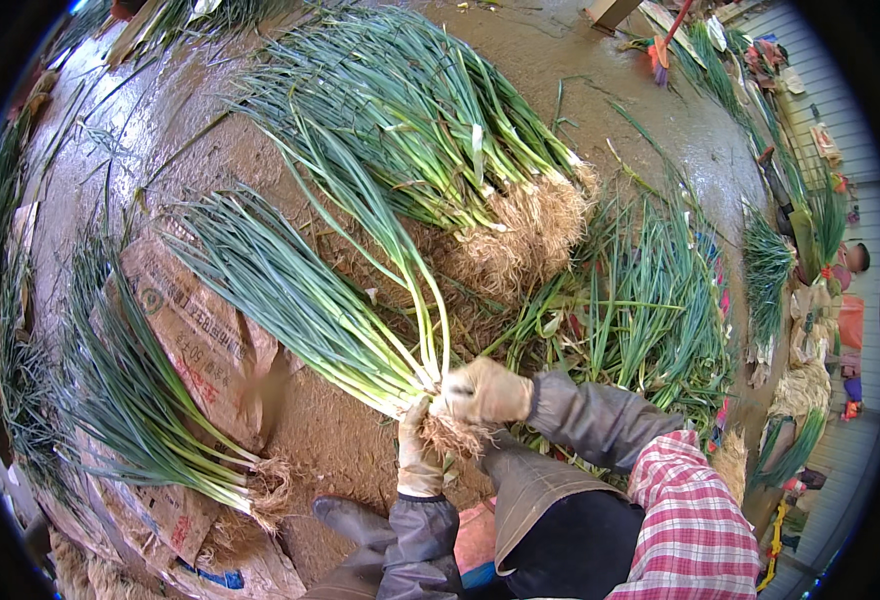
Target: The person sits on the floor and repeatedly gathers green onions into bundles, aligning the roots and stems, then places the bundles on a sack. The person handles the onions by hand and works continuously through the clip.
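Observation:
My left hand (pixel 419 450), in a dirty pale glove, is closed around the root end of a bunch of green onions (pixel 312 322) whose leaves fan towards the upper left. My right hand (pixel 488 391), gloved too, is closed at the base of a few longer stalks (pixel 402 262) against that bunch. Brown roots (pixel 451 435) hang between the hands. Beyond them lies a large heap of green onions (pixel 410 112), its roots (pixel 530 225) towards me. Another bunch (pixel 162 412) rests at the left on a woven sack (pixel 192 337).
Loose green leaves (pixel 650 300) are piled at the right, close to my right forearm. My boot (pixel 350 521) stands on the muddy floor (pixel 335 450). A broom (pixel 661 64) is at the upper right. More onions (pixel 766 270) lie near a corrugated wall (pixel 845 90).

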A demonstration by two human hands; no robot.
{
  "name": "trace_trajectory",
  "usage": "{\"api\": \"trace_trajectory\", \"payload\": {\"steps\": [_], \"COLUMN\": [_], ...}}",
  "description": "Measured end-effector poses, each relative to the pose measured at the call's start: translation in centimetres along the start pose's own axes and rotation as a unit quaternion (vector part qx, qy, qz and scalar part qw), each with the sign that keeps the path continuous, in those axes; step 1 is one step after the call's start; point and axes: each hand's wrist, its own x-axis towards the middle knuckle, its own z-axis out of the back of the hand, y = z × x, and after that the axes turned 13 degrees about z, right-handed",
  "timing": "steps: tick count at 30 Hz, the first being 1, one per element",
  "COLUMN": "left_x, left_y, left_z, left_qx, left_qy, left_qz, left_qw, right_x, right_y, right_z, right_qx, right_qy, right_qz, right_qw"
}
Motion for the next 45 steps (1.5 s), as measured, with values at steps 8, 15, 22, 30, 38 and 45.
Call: {"api": "trace_trajectory", "payload": {"steps": [8,15,22,30,38,45], "left_x": [-4.2,-1.9,-0.7,-2.8,-3.8,-2.8], "left_y": [-1.7,-2.4,-0.1,-2.6,-3.5,-1.5], "left_z": [-1.8,1.5,1.7,-0.9,-2.6,-1.8], "left_qx": [-0.061,-0.041,-0.092,-0.196,-0.162,-0.103], "left_qy": [0.231,0.136,0.073,0.387,0.313,0.168], "left_qz": [-0.068,-0.171,-0.106,-0.059,-0.151,-0.154], "left_qw": [0.969,0.975,0.987,0.899,0.924,0.968], "right_x": [5.1,7.0,2.5,-4.3,-12.5,10.3], "right_y": [-1.7,-4.6,-3.1,-3.4,-6.9,-3.4], "right_z": [18.5,17.1,6.1,3.8,5.6,22.0], "right_qx": [-0.507,-0.398,0.193,0.194,-0.514,-0.58], "right_qy": [-0.278,-0.228,-0.117,-0.358,0.152,-0.234], "right_qz": [-0.191,-0.213,0.056,0.037,-0.227,-0.304], "right_qw": [0.793,0.863,0.973,0.912,0.813,0.718]}}
